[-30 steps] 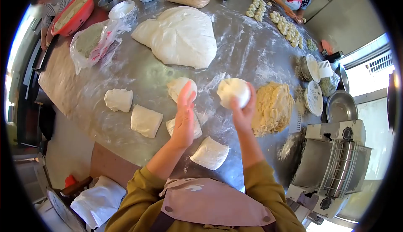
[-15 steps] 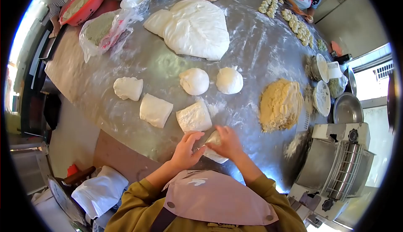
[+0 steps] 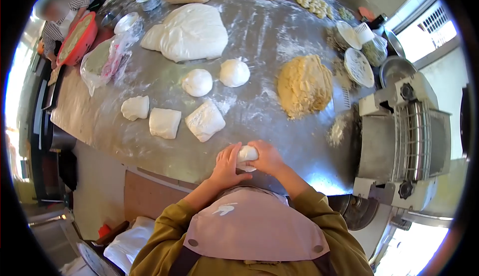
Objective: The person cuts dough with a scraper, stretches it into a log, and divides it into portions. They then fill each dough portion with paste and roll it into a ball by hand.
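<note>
My left hand (image 3: 227, 167) and my right hand (image 3: 268, 157) are closed around a small white piece of dough (image 3: 247, 153) near the table's front edge. The left palm presses on its left side, while the right fingers curl over the other side and hide part of it. Just beyond my hands lie three cut dough pieces: a floury one (image 3: 205, 121), a squarish one (image 3: 165, 123) and a smaller one (image 3: 135, 108). Behind them sit two rounded dough balls, one at centre (image 3: 197, 83) and the other slightly right (image 3: 234, 73).
A large white dough mass (image 3: 192, 34) lies farther back on the metal table (image 3: 259, 109). To the right are a yellow crumbly mound (image 3: 305, 85), bowls (image 3: 358, 68) and a roller machine (image 3: 415, 136). A red basin (image 3: 78, 39) stands far left, beside another person (image 3: 62, 21).
My hands have closed in around the dough piece, which now looks rounder and more bunched. The view has shifted, so the table's things appear farther left and higher.
</note>
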Demonstrator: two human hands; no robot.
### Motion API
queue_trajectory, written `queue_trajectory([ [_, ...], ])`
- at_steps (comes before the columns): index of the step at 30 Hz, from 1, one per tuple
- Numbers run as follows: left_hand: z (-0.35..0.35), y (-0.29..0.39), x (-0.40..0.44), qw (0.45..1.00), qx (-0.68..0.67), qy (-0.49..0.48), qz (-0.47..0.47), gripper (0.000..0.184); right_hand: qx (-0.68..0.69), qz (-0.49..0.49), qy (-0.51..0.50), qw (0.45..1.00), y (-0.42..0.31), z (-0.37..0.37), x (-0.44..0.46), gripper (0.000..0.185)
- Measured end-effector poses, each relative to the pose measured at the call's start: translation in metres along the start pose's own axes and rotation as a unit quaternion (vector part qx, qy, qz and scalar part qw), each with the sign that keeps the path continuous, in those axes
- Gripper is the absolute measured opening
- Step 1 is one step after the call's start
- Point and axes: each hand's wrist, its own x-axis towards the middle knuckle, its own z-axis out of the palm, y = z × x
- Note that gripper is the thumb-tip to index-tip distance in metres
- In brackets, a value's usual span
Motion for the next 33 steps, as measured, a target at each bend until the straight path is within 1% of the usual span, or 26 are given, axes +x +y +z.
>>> queue_trajectory([
  [1, 0.009, -0.001, 0.001, 0.999, 0.033, 0.011, 0.003, 0.091, 0.075, 0.040, 0.011, 0.996, -0.006, -0.004, -0.005, 0.058],
  [2, 0.014, -0.004, 0.002, 0.996, -0.055, -0.041, -0.057, 0.091, 0.150, 0.079, 0.023, 0.985, -0.011, -0.009, -0.012, 0.057],
  [4, 0.010, 0.000, 0.016, 0.946, -0.224, -0.143, -0.187, 0.093, 0.164, 0.055, 0.102, 0.980, -0.020, -0.019, -0.032, 0.051],
  [5, 0.003, 0.005, 0.019, 0.923, -0.294, -0.164, -0.188, 0.094, 0.169, 0.042, 0.139, 0.975, -0.027, -0.026, -0.042, 0.049],
  [7, -0.031, 0.036, 0.031, 0.858, -0.431, -0.204, -0.191, 0.096, 0.412, 0.067, 0.139, 0.898, -0.039, -0.055, -0.060, 0.043],
  [8, -0.040, 0.045, 0.038, 0.811, -0.537, -0.186, -0.140, 0.092, 0.525, 0.078, 0.136, 0.837, -0.047, -0.070, -0.068, 0.040],
  [10, -0.051, 0.058, 0.053, 0.680, -0.720, -0.138, -0.032, 0.086, 0.654, 0.043, 0.117, 0.746, -0.066, -0.098, -0.080, 0.039],
  [12, -0.039, 0.080, 0.067, 0.547, -0.826, -0.080, -0.111, 0.085, 0.689, 0.036, 0.134, 0.711, -0.068, -0.101, -0.078, 0.048],
  [14, -0.016, 0.104, 0.076, 0.412, -0.892, -0.024, -0.187, 0.083, 0.680, 0.039, 0.153, 0.716, -0.065, -0.088, -0.074, 0.057],
  [15, -0.006, 0.109, 0.079, 0.440, -0.882, -0.021, -0.170, 0.078, 0.661, 0.014, 0.119, 0.741, -0.056, -0.081, -0.073, 0.069],
  [16, 0.003, 0.109, 0.081, 0.466, -0.871, -0.017, -0.154, 0.073, 0.528, 0.022, 0.140, 0.837, -0.050, -0.081, -0.079, 0.071],
  [17, 0.007, 0.101, 0.082, 0.435, -0.879, -0.025, -0.194, 0.066, 0.381, 0.031, 0.153, 0.911, -0.041, -0.084, -0.087, 0.074],
  [18, 0.006, 0.099, 0.082, 0.422, -0.880, -0.048, -0.212, 0.064, 0.223, 0.037, 0.161, 0.961, -0.031, -0.087, -0.093, 0.076],
  [19, 0.004, 0.097, 0.083, 0.411, -0.880, -0.073, -0.229, 0.063, -0.049, -0.004, 0.246, 0.968, -0.017, -0.087, -0.096, 0.077],
  [20, 0.004, 0.097, 0.083, 0.398, -0.877, -0.098, -0.249, 0.061, 0.091, 0.040, 0.233, 0.967, -0.009, -0.092, -0.100, 0.076],
  [21, 0.007, 0.098, 0.083, 0.437, -0.854, -0.095, -0.264, 0.064, 0.228, 0.080, 0.216, 0.946, -0.004, -0.103, -0.100, 0.074],
  [22, 0.009, 0.102, 0.087, 0.470, -0.823, -0.122, -0.296, 0.067, 0.360, 0.118, 0.196, 0.905, -0.001, -0.113, -0.098, 0.072],
  [23, 0.011, 0.109, 0.090, 0.500, -0.787, -0.149, -0.328, 0.070, 0.444, 0.038, 0.191, 0.874, -0.009, -0.115, -0.092, 0.063],
  [24, 0.014, 0.115, 0.092, 0.529, -0.749, -0.176, -0.359, 0.074, 0.448, 0.055, 0.170, 0.876, -0.007, -0.111, -0.088, 0.061],
  [25, 0.019, 0.118, 0.094, 0.547, -0.733, -0.222, -0.337, 0.084, 0.451, 0.069, 0.149, 0.877, -0.001, -0.105, -0.083, 0.058],
  [26, 0.022, 0.118, 0.095, 0.535, -0.741, -0.230, -0.335, 0.085, 0.454, 0.082, 0.128, 0.878, 0.003, -0.104, -0.080, 0.056],
  [28, 0.024, 0.116, 0.096, 0.509, -0.758, -0.240, -0.331, 0.087, 0.472, 0.099, 0.172, 0.859, 0.005, -0.104, -0.084, 0.051],
  [29, 0.022, 0.114, 0.094, 0.474, -0.794, -0.245, -0.292, 0.082, 0.474, 0.101, 0.197, 0.852, 0.006, -0.101, -0.088, 0.049],
  [30, 0.025, 0.115, 0.091, 0.513, -0.776, -0.247, -0.271, 0.077, 0.477, 0.103, 0.224, 0.843, 0.008, -0.099, -0.091, 0.048],
  [32, 0.032, 0.115, 0.085, 0.591, -0.732, -0.252, -0.226, 0.069, 0.485, 0.091, 0.228, 0.839, 0.014, -0.093, -0.089, 0.043],
  [33, 0.044, 0.117, 0.081, 0.662, -0.666, -0.174, -0.297, 0.058, 0.487, 0.085, 0.233, 0.837, 0.017, -0.091, -0.088, 0.041],
])
